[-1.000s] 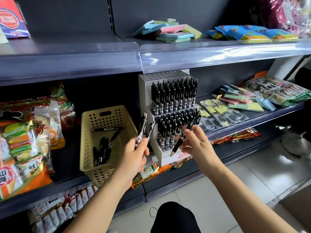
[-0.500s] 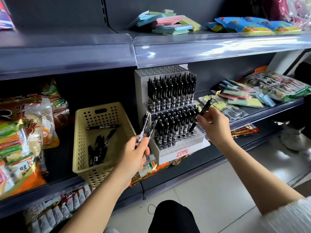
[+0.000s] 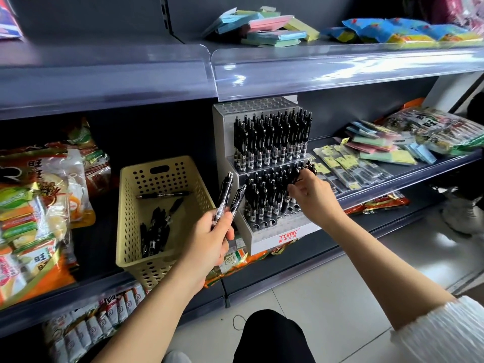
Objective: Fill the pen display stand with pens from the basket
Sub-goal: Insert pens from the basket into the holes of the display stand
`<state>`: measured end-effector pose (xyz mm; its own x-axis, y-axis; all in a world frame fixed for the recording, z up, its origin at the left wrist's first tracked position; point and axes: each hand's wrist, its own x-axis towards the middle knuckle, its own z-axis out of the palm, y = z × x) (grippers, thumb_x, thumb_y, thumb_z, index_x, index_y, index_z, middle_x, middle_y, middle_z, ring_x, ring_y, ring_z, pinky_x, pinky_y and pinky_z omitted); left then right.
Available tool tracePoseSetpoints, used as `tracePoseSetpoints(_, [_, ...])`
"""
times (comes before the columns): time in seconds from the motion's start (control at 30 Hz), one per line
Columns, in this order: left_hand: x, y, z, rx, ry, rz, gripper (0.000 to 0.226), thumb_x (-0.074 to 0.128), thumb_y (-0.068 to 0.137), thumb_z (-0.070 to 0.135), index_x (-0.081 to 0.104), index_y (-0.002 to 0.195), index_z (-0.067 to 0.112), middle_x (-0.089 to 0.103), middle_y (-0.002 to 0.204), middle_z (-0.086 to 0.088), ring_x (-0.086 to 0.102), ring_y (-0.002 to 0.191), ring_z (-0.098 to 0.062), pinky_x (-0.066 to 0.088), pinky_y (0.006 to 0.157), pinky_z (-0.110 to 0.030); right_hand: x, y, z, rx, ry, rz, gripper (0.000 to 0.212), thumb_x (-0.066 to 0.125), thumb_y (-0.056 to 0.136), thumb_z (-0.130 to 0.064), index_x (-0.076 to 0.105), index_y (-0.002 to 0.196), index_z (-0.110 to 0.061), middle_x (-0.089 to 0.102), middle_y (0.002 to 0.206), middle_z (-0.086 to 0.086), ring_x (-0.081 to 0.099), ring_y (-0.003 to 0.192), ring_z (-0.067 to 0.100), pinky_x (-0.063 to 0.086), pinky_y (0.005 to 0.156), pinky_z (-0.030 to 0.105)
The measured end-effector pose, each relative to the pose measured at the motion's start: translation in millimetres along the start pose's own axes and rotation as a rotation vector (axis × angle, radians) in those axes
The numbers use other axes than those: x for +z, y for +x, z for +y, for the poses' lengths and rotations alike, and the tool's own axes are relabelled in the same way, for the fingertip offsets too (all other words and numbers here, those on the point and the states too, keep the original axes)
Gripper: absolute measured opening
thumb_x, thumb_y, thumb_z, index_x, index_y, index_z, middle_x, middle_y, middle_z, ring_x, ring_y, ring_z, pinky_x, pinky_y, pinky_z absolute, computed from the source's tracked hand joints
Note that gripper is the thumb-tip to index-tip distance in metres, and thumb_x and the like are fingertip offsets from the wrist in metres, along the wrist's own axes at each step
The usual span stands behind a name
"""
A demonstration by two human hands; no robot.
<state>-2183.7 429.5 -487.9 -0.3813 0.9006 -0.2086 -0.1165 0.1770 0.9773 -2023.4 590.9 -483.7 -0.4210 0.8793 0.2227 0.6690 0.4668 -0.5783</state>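
The left hand (image 3: 207, 244) grips 2 pens (image 3: 226, 195) upright, just left of the pen display stand (image 3: 277, 237). The right hand (image 3: 314, 195) is at the stand's lower tier, seemingly pinching 1 pen (image 3: 297, 174) among the others. The basket (image 3: 131, 205) sits left of both hands.

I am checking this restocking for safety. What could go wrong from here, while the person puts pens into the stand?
1. The right hand pushes a pen into the crowded lower tier of the display stand; it may knock neighbouring pens askew or miss a hole.
2. The left hand holds two pens by their lower ends only; one could slip and drop.
3. The basket sits tilted at the front edge of the shelf; a bump might tip it.
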Motion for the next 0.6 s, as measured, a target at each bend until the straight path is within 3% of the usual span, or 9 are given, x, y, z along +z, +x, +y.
tracePoseSetpoints(0.1, [-1.9, -1.4, 0.4, 0.004, -0.005, -0.008, 0.017, 0.046, 0.097, 0.029, 0.055, 0.1, 0.015, 0.048, 0.069, 0.002, 0.027, 0.042, -0.006, 0.02, 0.035, -0.015, 2.3, -1.4, 0.0, 0.016, -0.052, 0.002, 0.031, 0.048, 0.097, -0.025, 0.045, 0.07, -0.01, 0.054, 0.062, 0.004, 0.047, 0.053, 0.017, 0.036, 0.049, 0.028])
tracePoseSetpoints(0.17, [-2.9, -2.1, -0.3, 0.006, -0.005, -0.01, 0.016, 0.046, 0.097, 0.029, 0.055, 0.099, 0.016, 0.047, 0.069, 0.002, 0.027, 0.043, -0.006, 0.02, 0.035, -0.015, 4.4, -2.2, 1.1, 0.029, -0.073, 0.004, 0.038, 0.051, 0.096, -0.022, 0.046, 0.063, -0.005, 0.05, 0.056, 0.007, 0.038, 0.047, 0.016, 0.029, 0.047, 0.028])
tracePoseSetpoints(0.27, [-3.4, -2.5, -1.4, 0.009, -0.009, -0.008, 0.016, 0.046, 0.097, 0.03, 0.054, 0.098, 0.015, 0.048, 0.068, 0.003, 0.027, 0.042, -0.006, 0.021, 0.036, -0.015, 6.6, -2.5, 1.8, 0.038, -0.077, 0.03, 0.039, 0.057, 0.093, -0.02, 0.055, 0.065, 0.006, 0.059, 0.059, 0.019, 0.046, 0.049, 0.023, 0.035, 0.048, 0.028])
tracePoseSetpoints(0.4, [-2.9, -2.1, -1.5, 0.004, -0.017, -0.004, 0.015, 0.046, 0.097, 0.029, 0.054, 0.104, 0.018, 0.048, 0.07, 0.001, 0.027, 0.043, -0.006, 0.02, 0.036, -0.016, 7.5, -2.6, 1.5, 0.006, -0.173, 0.065, 0.036, 0.058, 0.091, -0.023, 0.059, 0.067, 0.003, 0.062, 0.06, 0.018, 0.057, 0.056, 0.033, 0.044, 0.051, 0.032])
tracePoseSetpoints(0.6, [0.6, -3.4, -0.9, 0.015, -0.054, -0.008, 0.02, 0.047, 0.097, 0.028, 0.053, 0.112, 0.017, 0.05, 0.068, 0.002, 0.028, 0.043, -0.007, 0.02, 0.037, -0.017, 6.1, -4.5, 2.9, 0.019, -0.17, 0.047, 0.032, 0.06, 0.09, -0.028, 0.065, 0.072, -0.002, 0.063, 0.06, 0.011, 0.058, 0.054, 0.025, 0.045, 0.05, 0.029])
